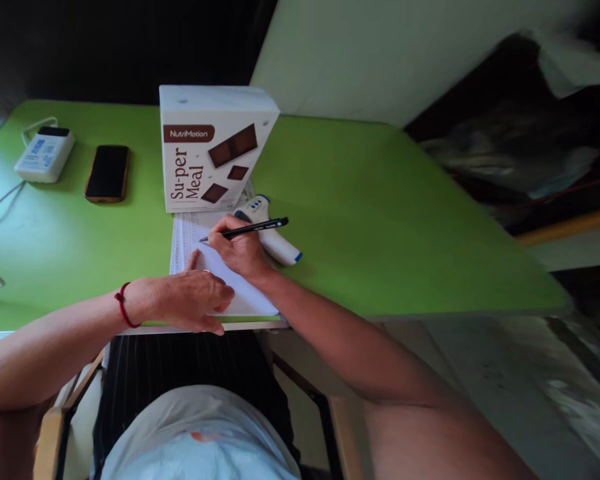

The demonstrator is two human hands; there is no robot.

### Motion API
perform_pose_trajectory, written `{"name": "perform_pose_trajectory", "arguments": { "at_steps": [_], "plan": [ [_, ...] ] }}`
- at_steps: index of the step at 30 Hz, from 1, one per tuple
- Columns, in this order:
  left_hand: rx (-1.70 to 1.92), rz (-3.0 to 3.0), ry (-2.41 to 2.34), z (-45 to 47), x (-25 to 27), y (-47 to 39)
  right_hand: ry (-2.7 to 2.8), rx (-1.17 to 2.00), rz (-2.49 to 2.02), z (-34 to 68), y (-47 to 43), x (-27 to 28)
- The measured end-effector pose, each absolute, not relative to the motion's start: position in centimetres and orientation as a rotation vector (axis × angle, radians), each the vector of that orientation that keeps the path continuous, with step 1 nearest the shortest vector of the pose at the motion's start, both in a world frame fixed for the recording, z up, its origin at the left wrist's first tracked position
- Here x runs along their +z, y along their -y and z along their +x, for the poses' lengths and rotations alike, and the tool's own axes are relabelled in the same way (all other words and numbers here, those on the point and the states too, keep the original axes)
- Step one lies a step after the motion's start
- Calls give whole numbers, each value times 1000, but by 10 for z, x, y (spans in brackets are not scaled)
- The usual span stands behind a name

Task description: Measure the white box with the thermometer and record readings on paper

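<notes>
The box [213,150] stands upright on the green table [380,213], white, with "NutriMotion" on a brown band, "Su-per Meal" running sideways in brown letters, and pictures of dark chocolate squares. Every other place here is told from this box.

Just in front of the box lies a sheet [185,243] printed with fine rows too small to read. Its near part is covered by a blank white pad [240,293] and by both hands. The right hand [240,250] is closed around a black pen [245,230], the tip down on the sheet just in front of the box. The pen is slim, dark all over, tilted low with its cap end pointing right. The left hand [187,303] lies flat with fingers loosely spread, pressing on the pad, holding nothing; a red cord [123,305] circles its wrist.

Right of the sheet, just in front of the box's right corner, lies a white thermometer [270,237] with blue trim, partly hidden behind the right hand. Left of the box a dark phone [107,173] lies face up, and farther left a white charger [45,155] with blue print that is too blurred to read; its cables run off the left edge.
</notes>
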State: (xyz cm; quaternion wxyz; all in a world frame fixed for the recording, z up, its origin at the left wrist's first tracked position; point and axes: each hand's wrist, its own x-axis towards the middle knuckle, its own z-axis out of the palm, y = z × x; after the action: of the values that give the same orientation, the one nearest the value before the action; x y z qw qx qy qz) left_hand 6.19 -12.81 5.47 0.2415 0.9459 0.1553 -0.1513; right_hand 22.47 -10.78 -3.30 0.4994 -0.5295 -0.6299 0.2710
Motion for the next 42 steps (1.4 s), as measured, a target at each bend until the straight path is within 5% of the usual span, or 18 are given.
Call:
{"name": "perform_pose_trajectory", "arguments": {
  "at_steps": [12,24,32,37,42],
  "plan": [
    [-404,2322,-420,51,69,100,1562,419,-1165,238,107,-24],
    [531,2070,-1429,-4,23,-13,2415,-4,-1275,256,103,-22],
    [863,2103,-1089,1,-14,-29,2181,-120,-1776,274,109,17],
    [892,2045,-938,2,-12,-33,1949,159,-2348,292,108,29],
    [921,1902,-915,3,-12,-28,1839,443,-2211,296,98,26]
  ]
}}
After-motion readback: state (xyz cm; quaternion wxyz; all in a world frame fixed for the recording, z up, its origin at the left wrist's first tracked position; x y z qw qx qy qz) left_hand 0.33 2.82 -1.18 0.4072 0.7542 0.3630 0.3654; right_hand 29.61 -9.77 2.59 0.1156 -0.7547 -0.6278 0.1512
